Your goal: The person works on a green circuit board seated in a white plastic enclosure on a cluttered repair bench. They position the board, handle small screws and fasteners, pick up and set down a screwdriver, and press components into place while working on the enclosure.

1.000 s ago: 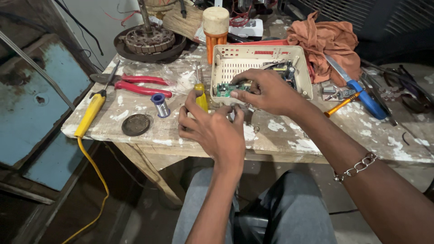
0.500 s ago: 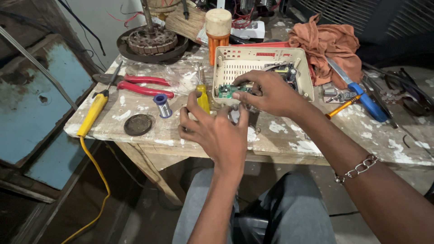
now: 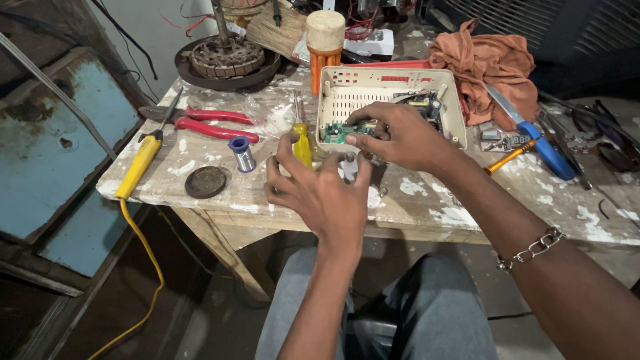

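Both hands work at the table's front edge: right hand (image 3: 400, 137) pinches a green circuit board (image 3: 341, 131) at the cream casing (image 3: 390, 87) (steadying it), left hand (image 3: 320, 190) hovers spread, empty, beside the yellow screwdriver (image 3: 302, 143).

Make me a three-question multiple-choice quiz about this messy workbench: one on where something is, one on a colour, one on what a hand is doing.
1. Where does the solder spool stand?
A. inside the tray
B. on the table, between the red pliers and the yellow screwdriver
C. on the cloth

2. What colour is the soldering iron's handle?
A. yellow
B. green
C. black

3. What is the right hand doing?
A. lying flat and empty
B. gripping the pliers
C. pinching a green circuit board at the cream tray

Answers: 1 B, it stands on bare tabletop between them. 2 A, the handle matches its yellow cord. 3 C, fingers close on the board.
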A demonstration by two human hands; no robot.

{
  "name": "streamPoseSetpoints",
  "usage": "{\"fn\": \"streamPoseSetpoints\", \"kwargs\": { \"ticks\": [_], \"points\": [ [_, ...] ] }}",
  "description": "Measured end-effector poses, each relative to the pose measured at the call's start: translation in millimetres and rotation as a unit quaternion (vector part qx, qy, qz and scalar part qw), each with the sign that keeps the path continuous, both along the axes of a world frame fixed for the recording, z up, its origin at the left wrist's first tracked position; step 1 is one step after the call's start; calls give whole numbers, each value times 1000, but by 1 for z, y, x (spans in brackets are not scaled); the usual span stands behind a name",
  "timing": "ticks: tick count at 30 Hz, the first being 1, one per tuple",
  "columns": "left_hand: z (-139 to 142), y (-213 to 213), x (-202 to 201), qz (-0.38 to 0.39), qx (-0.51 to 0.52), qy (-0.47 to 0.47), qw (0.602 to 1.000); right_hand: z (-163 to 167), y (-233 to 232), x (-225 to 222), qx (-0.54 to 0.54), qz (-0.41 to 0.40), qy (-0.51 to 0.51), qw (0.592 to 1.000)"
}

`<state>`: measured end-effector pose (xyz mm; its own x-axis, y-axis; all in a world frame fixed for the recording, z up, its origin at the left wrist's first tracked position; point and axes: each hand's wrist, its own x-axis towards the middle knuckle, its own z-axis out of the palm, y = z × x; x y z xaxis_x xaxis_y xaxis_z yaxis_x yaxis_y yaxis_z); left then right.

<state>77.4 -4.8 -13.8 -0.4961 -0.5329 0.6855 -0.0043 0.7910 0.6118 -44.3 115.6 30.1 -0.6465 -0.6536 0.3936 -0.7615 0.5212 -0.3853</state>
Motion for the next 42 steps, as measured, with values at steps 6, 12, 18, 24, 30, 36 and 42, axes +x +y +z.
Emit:
{"fn": "streamPoseSetpoints", "kwargs": {
  "ticks": [6,12,18,24,30,36,42],
  "points": [
    [-3,-1,-3,-5,-19,-19,1000,1,-1,1,-2,-6,-16,1000],
    [0,0,-4,-12,37,-36,999,2,-1,4,8,-23,-17,1000],
    [-2,1,-1,-2,26,-8,1000,0,-1,2,0,-5,-7,1000],
    [-4,1,-3,-3,-15,-9,1000,-2,2,-1,-4,1,-7,1000],
    [-3,1,-2,-9,15,-3,1000,0,1,1,-5,1,-6,1000],
    [-3,1,-1,1,5,11,1000,3,0,5,15,-32,-31,999],
    [-5,0,-4,-1,-22,-12,1000,1,-1,2,2,-12,-15,1000]
  ]
}}
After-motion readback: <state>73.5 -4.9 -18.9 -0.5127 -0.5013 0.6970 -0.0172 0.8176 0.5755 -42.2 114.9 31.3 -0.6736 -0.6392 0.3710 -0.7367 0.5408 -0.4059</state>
